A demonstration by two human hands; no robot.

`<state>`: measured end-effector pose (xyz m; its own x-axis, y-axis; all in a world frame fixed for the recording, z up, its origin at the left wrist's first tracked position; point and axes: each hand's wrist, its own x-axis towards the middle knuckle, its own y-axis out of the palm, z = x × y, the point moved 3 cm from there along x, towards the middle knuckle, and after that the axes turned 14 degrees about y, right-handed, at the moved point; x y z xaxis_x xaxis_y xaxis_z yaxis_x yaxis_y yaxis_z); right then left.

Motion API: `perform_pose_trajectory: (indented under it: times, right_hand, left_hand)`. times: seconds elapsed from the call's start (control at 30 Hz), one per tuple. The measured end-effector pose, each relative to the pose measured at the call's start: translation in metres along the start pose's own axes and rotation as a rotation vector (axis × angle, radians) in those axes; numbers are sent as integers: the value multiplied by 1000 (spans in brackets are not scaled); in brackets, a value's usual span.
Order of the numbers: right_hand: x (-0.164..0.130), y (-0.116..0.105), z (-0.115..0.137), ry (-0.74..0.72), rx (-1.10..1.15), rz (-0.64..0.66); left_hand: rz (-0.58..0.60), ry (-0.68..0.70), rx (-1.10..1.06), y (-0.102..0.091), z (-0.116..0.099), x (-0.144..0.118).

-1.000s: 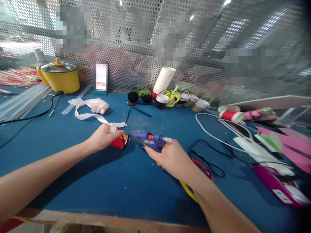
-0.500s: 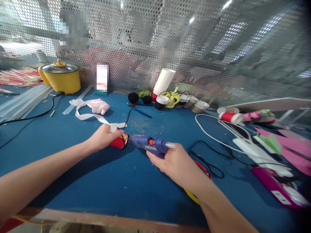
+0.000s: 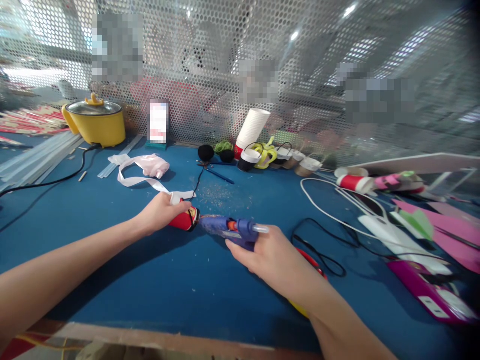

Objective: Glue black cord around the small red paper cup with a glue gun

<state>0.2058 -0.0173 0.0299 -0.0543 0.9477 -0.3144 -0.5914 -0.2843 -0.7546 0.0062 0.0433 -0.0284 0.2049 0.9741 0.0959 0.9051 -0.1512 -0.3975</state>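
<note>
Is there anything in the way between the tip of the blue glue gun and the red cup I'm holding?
Nothing visible. The right hand points the blue glue gun straight at the red cup held on its side by the left hand; the nozzle sits right at the cup's end.

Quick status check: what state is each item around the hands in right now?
Left hand: closed on red cup.
Red cup: on its side, end toward glue gun.
Right hand: grips glue gun.
Glue gun: nozzle at the cup's end, glue stick loaded.
Yellow pot: lid on.
White cup stack: leaning.
</note>
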Motion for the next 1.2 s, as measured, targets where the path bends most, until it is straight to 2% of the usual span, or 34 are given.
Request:
perform_pose_trajectory:
  times: [0.27,0.43,0.57,0.8,1.07,1.2]
  right_hand:
    - [-1,1,1,2,-32,20]
    - [-1,-4,4,26,-19,-33]
    - [-2,-12,10,36,21,-111]
    - [-6,-19,15,7,77,-147]
    - [-6,-21,15,35,89,-173]
    - [-6,-21,15,32,119,-170]
  left_hand:
    - [13,4,-7,1,-1,0]
    - [23,37,-62,1,-6,-2]
    - [30,115,-56,1,-10,-4]
    - [12,241,-65,1,-13,-8]
    - [-21,526,115,0,-23,-15]
    - [-37,601,168,0,-25,-16]
